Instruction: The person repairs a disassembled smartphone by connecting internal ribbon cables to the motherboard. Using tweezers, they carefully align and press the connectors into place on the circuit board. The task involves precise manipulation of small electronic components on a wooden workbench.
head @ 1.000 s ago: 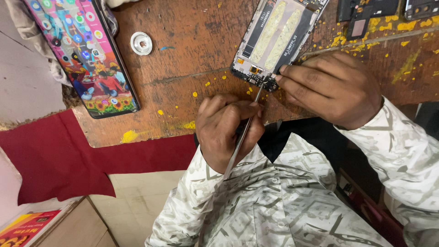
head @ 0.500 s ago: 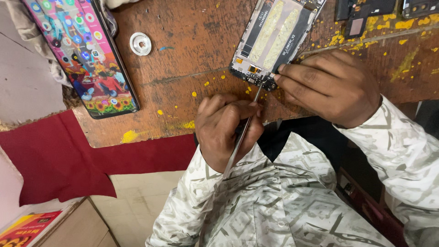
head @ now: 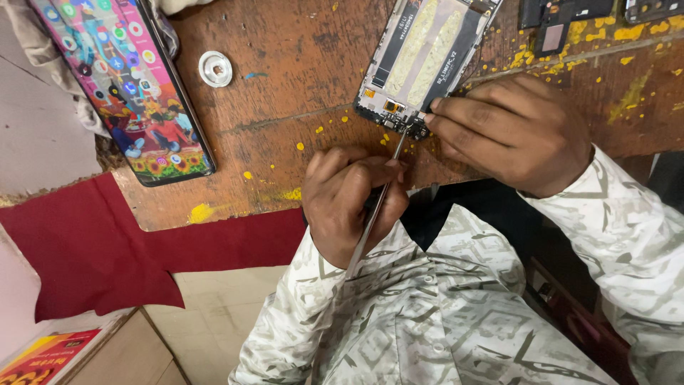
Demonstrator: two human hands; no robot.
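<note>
An opened phone [head: 420,60], back cover off with its inner frame and circuit parts showing, lies on the worn wooden bench [head: 299,93]. My left hand [head: 353,207] grips a thin metal tool [head: 381,196], likely tweezers; its tip touches the phone's near corner by a small component. My right hand [head: 513,135] rests on the bench beside that corner, fingertips pinching the phone's near edge and holding it down. Both arms wear a pale patterned shirt.
A lit smartphone [head: 128,85] with a colourful screen lies at the bench's left end, a small white round cap [head: 215,68] next to it. Dark phone parts [head: 556,21] sit at the far right. Yellow specks dot the wood. A red cloth [head: 92,249] hangs below.
</note>
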